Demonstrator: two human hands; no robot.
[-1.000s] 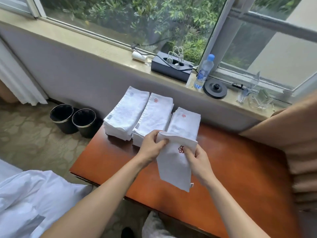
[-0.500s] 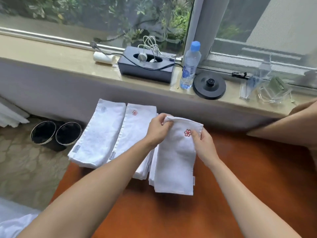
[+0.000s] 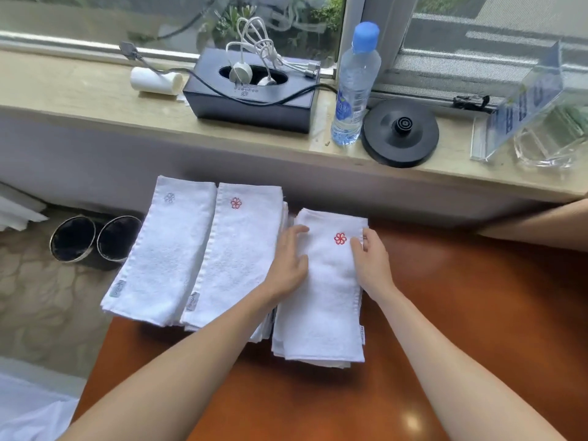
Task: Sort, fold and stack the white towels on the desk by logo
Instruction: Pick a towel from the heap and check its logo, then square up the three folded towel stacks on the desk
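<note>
Three towel stacks (image 3: 235, 256) line the desk (image 3: 461, 313), left hand (image 3: 288, 265) and right hand (image 3: 370, 265) flat-fingered atop the rightmost.

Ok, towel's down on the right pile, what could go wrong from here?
1. The right stack is uneven at its near end, lower layers poking out; when the left hand and right hand lift off, the top towel could slide.
2. The left stack sits at the desk's left edge above the bins; a sideways nudge might tip it off.
</note>
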